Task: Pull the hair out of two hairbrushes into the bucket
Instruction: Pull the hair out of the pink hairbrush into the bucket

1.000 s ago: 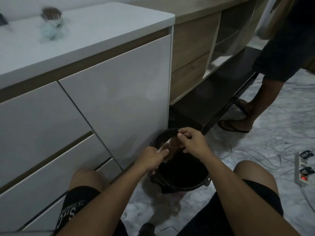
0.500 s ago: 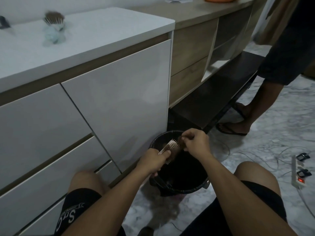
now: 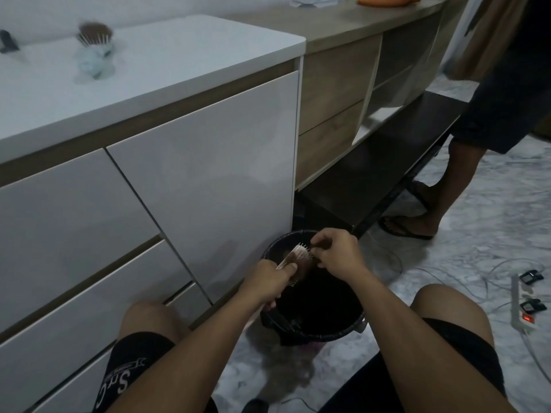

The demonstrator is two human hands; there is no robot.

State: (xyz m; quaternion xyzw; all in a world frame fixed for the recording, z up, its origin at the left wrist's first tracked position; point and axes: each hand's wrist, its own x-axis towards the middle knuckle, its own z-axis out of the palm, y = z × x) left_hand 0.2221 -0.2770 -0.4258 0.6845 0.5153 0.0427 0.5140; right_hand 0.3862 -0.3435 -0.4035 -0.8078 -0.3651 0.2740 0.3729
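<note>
Gripping a bristly hairbrush (image 3: pixel 293 259) over the round black bucket (image 3: pixel 354 326).

bucket (image 3: pixel 313 329): black plastic | cabinet doors (image 3: pixel 202 174): glossy white | floor (image 3: pixel 492 234): marbled

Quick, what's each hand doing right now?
Left hand: grips the pale pin-bristled hairbrush over the black plastic bucket.
Right hand: fingertips pinch at the brush's bristles.
</note>
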